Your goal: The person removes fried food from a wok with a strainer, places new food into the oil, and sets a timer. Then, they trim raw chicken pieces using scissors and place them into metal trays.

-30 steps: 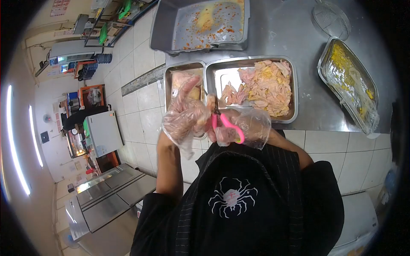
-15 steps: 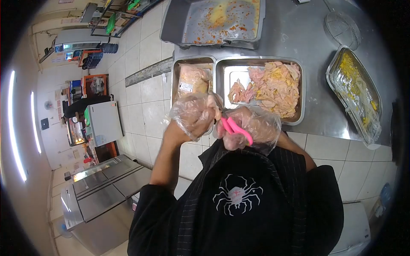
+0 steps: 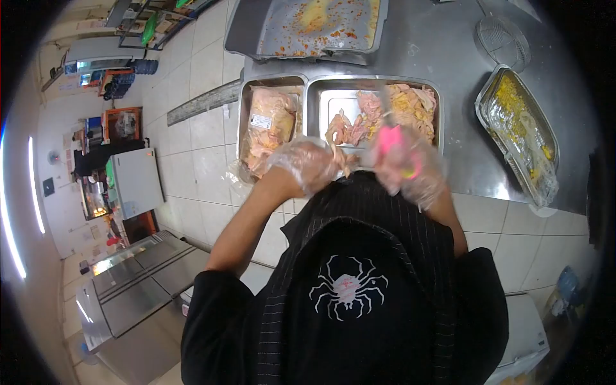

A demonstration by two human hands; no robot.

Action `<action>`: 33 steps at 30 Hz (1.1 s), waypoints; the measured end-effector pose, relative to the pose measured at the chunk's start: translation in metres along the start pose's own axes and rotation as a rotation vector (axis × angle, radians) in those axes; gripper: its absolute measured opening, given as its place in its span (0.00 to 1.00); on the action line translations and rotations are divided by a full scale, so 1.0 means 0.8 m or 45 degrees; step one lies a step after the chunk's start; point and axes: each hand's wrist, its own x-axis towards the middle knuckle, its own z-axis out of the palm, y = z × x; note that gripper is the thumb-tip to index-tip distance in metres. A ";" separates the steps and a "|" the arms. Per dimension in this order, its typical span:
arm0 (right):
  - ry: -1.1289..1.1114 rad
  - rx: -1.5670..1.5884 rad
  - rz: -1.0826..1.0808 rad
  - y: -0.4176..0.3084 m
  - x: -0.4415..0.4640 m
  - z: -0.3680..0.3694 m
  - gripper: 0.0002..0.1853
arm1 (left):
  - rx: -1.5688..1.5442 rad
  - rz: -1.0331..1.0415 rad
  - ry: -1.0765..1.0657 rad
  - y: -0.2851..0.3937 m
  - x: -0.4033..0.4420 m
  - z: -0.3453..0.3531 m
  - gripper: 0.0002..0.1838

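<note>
My left hand [image 3: 307, 168], in a clear plastic glove, pinches a small strip of pale meat [image 3: 344, 160] over the front edge of the metal trays. Pink-handled scissors [image 3: 390, 140] are in my gloved right hand [image 3: 410, 167], blurred by motion, with the blades pointing away from me over the larger tray [image 3: 439, 128]. That tray holds a heap of pale and yellowish skin pieces [image 3: 410, 106] and a smaller clump [image 3: 346, 129] beside it. In the narrower tray [image 3: 245, 115] on the left lies a labelled plastic pack of raw meat [image 3: 273, 119].
A grey bin [image 3: 239, 32] with orange residue stands behind the trays. On the right are a plastic-wrapped tray of yellow food [image 3: 520, 122] and a wire strainer [image 3: 504, 43]. A person in dark clothes [image 3: 106, 157] is far left near a white freezer [image 3: 138, 183].
My hands have moved apart. The scissors have swung from between my hands to the right, over the larger tray. The left hand still holds a meat strip, and more of the pack shows.
</note>
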 end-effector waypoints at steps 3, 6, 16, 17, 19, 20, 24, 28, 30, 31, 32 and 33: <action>-0.166 0.082 -0.272 -0.016 -0.013 -0.061 0.15 | 0.038 -0.112 0.023 -0.016 0.033 0.024 0.22; 0.585 -0.446 0.082 -0.033 -0.026 -0.052 0.14 | -0.018 -0.588 -0.244 -0.016 0.060 0.008 0.42; 0.750 -0.648 -0.291 0.097 0.046 0.008 0.19 | -1.849 -0.030 1.318 -0.014 0.087 0.006 0.48; 0.701 -0.647 -0.273 0.097 0.054 0.023 0.19 | -1.833 -0.321 1.325 -0.004 0.078 -0.018 0.44; 0.589 -1.023 -0.445 0.080 0.057 0.063 0.10 | -1.817 -0.623 1.357 -0.012 0.084 -0.014 0.40; 0.549 -0.944 -0.288 0.074 0.058 0.074 0.07 | -0.794 -0.618 1.513 -0.039 0.102 0.018 0.36; 0.454 -1.093 -0.241 0.071 0.056 0.071 0.05 | -0.310 -0.446 1.683 -0.106 0.093 0.064 0.27; 0.618 -1.263 -0.367 0.062 0.015 -0.019 0.10 | -1.110 -0.300 1.240 -0.093 0.007 0.067 0.27; 1.052 -1.465 -0.622 0.054 -0.020 -0.078 0.16 | -1.617 -0.284 1.195 -0.074 0.022 0.108 0.30; 1.093 -1.508 -0.622 0.058 -0.036 -0.103 0.16 | -0.996 -0.323 1.056 -0.055 0.032 0.128 0.36; 1.280 -1.587 -0.699 0.063 -0.050 -0.132 0.18 | -0.380 -0.335 0.901 -0.038 0.048 0.144 0.43; 1.459 -1.659 -0.786 0.060 -0.062 -0.155 0.20 | -0.408 -0.287 0.905 -0.026 0.070 0.150 0.43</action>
